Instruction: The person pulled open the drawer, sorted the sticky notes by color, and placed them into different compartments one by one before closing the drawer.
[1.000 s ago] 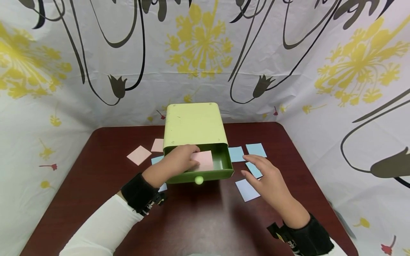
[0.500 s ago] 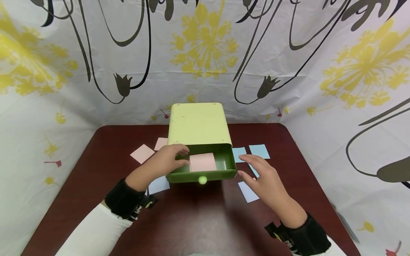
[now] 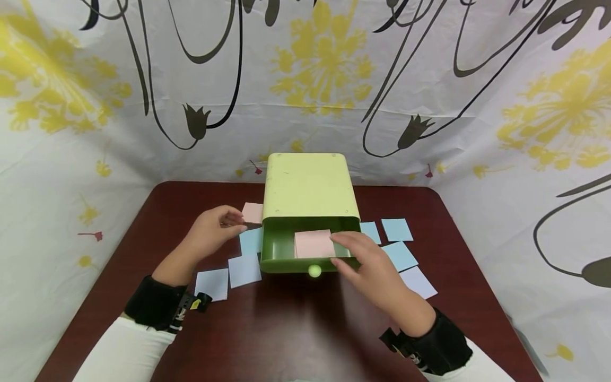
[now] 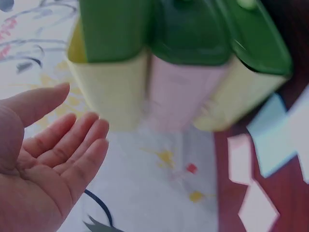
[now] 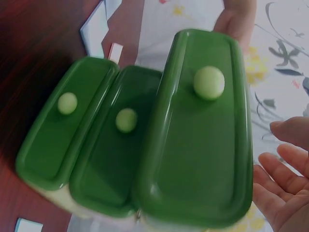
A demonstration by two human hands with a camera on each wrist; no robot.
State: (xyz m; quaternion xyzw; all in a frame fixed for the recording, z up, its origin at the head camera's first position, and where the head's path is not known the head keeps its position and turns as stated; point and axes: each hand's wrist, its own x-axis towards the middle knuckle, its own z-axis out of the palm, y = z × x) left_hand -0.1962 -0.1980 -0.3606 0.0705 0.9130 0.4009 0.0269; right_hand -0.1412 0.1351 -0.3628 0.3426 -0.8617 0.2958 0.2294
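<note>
- Now, the right hand [image 3: 369, 270] is empty, thumb and fingers apart, tips at the open drawer [image 3: 286, 265].
- The pink papers [image 3: 313, 244] lie flat in it, just left of those tips; I can't tell if they touch. The right hand is nearer.
- The left hand [image 3: 206, 233] is empty too, thumb and fingers apart, beside a pink square [image 3: 253, 212].
- The drawer is shiny green, with a round knob [image 3: 314, 271].
- Flat blue squares [image 3: 397, 229] lie on the brown tabletop [image 3: 296, 334].
- Behind, the pale box [image 3: 311, 185] has rounded corners; the cloth [image 3: 267, 127] is wrinkly.

The place looks like a curtained-off booth, the building's kind unclear, with floral-printed sheeting [image 3: 267, 79] round three sides of a dark counter [image 3: 296, 334].
</note>
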